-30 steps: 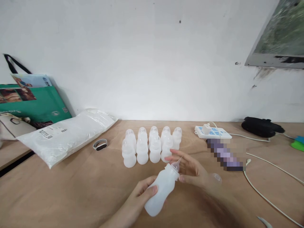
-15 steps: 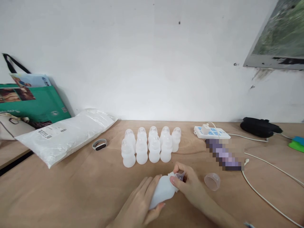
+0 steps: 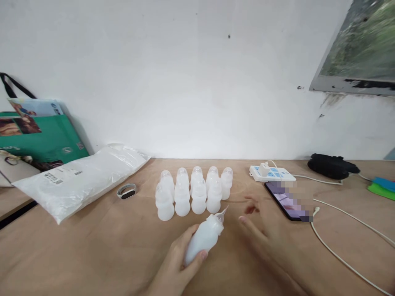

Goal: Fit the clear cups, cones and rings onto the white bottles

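A frosted white baby bottle (image 3: 203, 238) lies tilted in my left hand (image 3: 177, 261), whose fingers and thumb wrap round its body. Its clear teat (image 3: 221, 214) is stretched to a point and aims up and to the right. My right hand (image 3: 262, 232) is off the bottle, to its right, somewhat smeared by motion, with thumb and fingertips apart and nothing seen between them. The clear dome cap seen earlier is hidden, with my right hand over that area. Beyond the hands, several similar capped bottles (image 3: 182, 199) stand upright in two rows.
A phone (image 3: 284, 201) lies at right by a white power strip (image 3: 273, 173) and a white cable (image 3: 327, 242). Behind is a black case (image 3: 331, 165). On the left are a smart band (image 3: 126, 191), a white plastic parcel (image 3: 89, 176) and a green bag (image 3: 55, 135).
My right hand has let go of the teat and moved right, away from the bottle. The teat now sticks out in a point. My left hand still grips the bottle, shifted slightly left.
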`<action>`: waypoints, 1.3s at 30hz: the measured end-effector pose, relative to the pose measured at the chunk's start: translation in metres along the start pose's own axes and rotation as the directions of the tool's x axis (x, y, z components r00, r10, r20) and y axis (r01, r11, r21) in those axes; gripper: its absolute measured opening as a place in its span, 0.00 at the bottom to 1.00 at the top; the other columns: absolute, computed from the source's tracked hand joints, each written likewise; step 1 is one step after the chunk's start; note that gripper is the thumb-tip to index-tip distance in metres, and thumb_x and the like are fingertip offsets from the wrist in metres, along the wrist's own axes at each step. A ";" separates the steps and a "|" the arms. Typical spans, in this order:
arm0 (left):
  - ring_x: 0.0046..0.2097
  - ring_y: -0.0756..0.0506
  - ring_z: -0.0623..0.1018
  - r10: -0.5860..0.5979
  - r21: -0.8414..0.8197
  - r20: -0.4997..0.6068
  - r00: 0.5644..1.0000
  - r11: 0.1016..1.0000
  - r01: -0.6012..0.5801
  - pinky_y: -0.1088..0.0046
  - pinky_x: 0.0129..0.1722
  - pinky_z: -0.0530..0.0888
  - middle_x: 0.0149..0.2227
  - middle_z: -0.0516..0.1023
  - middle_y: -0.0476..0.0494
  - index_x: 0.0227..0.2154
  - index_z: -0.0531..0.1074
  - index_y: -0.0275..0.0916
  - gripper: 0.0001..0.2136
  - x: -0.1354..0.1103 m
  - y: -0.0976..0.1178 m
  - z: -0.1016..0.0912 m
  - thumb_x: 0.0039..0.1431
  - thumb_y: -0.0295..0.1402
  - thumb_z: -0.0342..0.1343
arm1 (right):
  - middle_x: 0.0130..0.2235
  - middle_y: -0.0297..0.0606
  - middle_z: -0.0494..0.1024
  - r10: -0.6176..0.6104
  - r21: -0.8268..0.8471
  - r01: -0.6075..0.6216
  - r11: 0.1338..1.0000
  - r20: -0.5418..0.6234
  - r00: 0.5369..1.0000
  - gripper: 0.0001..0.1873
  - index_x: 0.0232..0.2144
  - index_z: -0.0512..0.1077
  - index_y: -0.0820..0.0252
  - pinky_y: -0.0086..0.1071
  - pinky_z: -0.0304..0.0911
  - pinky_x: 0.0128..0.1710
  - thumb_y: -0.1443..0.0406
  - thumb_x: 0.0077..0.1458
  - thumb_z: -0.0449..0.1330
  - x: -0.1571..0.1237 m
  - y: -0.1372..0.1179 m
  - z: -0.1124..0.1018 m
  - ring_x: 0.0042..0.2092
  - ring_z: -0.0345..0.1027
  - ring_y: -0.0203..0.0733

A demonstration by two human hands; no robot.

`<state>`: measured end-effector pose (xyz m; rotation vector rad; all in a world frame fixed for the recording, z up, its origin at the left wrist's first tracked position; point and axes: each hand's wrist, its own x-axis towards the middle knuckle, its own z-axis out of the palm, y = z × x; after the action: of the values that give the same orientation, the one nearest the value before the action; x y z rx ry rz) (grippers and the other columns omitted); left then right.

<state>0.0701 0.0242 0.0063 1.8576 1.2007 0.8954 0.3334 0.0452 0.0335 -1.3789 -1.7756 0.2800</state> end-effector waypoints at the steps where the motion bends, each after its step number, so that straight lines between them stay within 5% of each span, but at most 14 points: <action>1: 0.51 0.37 0.75 -0.038 -0.043 0.018 0.999 0.998 0.038 0.65 0.47 0.74 0.52 0.77 0.43 0.55 0.69 0.46 0.19 0.000 0.001 0.001 0.63 0.43 0.52 | 0.37 0.43 0.77 -0.049 -0.165 0.040 0.986 -0.053 0.997 0.17 0.44 0.70 0.54 0.43 0.64 0.40 0.52 0.57 0.60 -0.001 0.013 -0.007 0.39 0.71 0.53; 4: 0.51 0.37 0.74 -0.095 -0.156 0.069 0.993 0.982 0.105 0.66 0.47 0.73 0.50 0.78 0.44 0.55 0.70 0.44 0.20 0.001 0.001 0.004 0.63 0.46 0.52 | 0.38 0.49 0.77 -0.100 -0.456 0.084 0.886 -0.012 0.995 0.13 0.33 0.71 0.54 0.40 0.62 0.32 0.52 0.56 0.60 -0.012 0.053 -0.019 0.38 0.72 0.55; 8: 0.52 0.37 0.73 -0.130 -0.185 0.083 0.988 0.972 0.143 0.65 0.49 0.72 0.52 0.77 0.44 0.56 0.69 0.44 0.22 0.001 -0.001 0.005 0.62 0.46 0.52 | 0.26 0.39 0.75 0.174 -0.529 -0.097 0.843 0.098 0.980 0.15 0.27 0.66 0.54 0.34 0.54 0.22 0.51 0.54 0.60 -0.032 0.078 -0.017 0.23 0.69 0.47; 12: 0.52 0.37 0.74 -0.095 -0.148 0.087 0.992 0.983 0.107 0.65 0.49 0.72 0.52 0.77 0.44 0.54 0.71 0.45 0.21 0.000 0.001 0.005 0.60 0.44 0.55 | 0.28 0.37 0.77 0.173 -0.279 -0.107 0.954 0.225 0.959 0.12 0.26 0.66 0.55 0.35 0.58 0.27 0.56 0.54 0.61 -0.037 0.052 0.001 0.28 0.71 0.46; 15: 0.51 0.36 0.75 -0.075 -0.139 0.099 0.992 0.986 0.089 0.64 0.49 0.73 0.51 0.78 0.44 0.51 0.74 0.45 0.20 0.000 0.004 0.005 0.57 0.43 0.57 | 0.25 0.33 0.73 0.169 0.102 -0.204 0.974 0.279 0.945 0.14 0.25 0.65 0.55 0.33 0.58 0.27 0.54 0.55 0.60 -0.026 0.025 0.022 0.27 0.67 0.42; 18: 0.53 0.34 0.74 -0.113 -0.111 0.046 0.993 0.987 0.117 0.61 0.52 0.72 0.52 0.78 0.43 0.51 0.75 0.43 0.21 0.002 0.004 0.004 0.54 0.41 0.59 | 0.21 0.30 0.68 0.325 0.492 -0.436 0.754 0.297 0.898 0.23 0.24 0.64 0.57 0.30 0.54 0.21 0.46 0.57 0.56 -0.010 0.010 0.044 0.20 0.59 0.35; 22: 0.52 0.34 0.75 -0.147 -0.095 -0.004 0.989 0.985 0.146 0.60 0.52 0.72 0.51 0.80 0.42 0.49 0.77 0.42 0.20 0.007 0.000 0.000 0.52 0.41 0.60 | 0.21 0.31 0.67 0.421 0.685 -0.509 0.521 0.313 0.852 0.28 0.20 0.66 0.59 0.28 0.48 0.20 0.41 0.52 0.58 0.009 0.007 0.055 0.20 0.55 0.32; 26: 0.49 0.37 0.78 -0.117 -0.133 0.037 0.992 0.984 0.121 0.64 0.50 0.74 0.48 0.82 0.43 0.47 0.78 0.40 0.19 0.012 0.004 -0.001 0.52 0.39 0.60 | 0.23 0.32 0.70 0.385 0.704 -0.524 0.480 0.367 0.846 0.26 0.22 0.65 0.59 0.26 0.48 0.20 0.43 0.50 0.62 0.012 0.013 0.052 0.22 0.55 0.32; 32: 0.43 0.40 0.81 -0.039 -0.120 0.075 0.996 0.992 0.048 0.69 0.43 0.75 0.43 0.83 0.45 0.44 0.79 0.39 0.15 0.020 0.008 0.004 0.52 0.34 0.59 | 0.25 0.31 0.71 0.113 0.652 -0.414 0.635 0.452 0.885 0.24 0.30 0.70 0.59 0.27 0.57 0.25 0.46 0.45 0.68 0.005 0.022 0.053 0.25 0.62 0.34; 39: 0.43 0.42 0.80 0.038 -0.057 0.105 0.994 0.998 -0.032 0.70 0.44 0.75 0.44 0.82 0.48 0.46 0.78 0.42 0.18 0.036 0.002 0.002 0.49 0.29 0.60 | 0.33 0.33 0.75 -0.033 0.741 -0.359 0.567 0.456 0.889 0.20 0.36 0.75 0.56 0.28 0.61 0.33 0.53 0.43 0.73 0.010 0.035 0.051 0.34 0.66 0.37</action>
<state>0.0846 0.0564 0.0128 1.8630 1.0709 0.8302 0.3202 0.0825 -0.0156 -0.7988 -1.4757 1.4284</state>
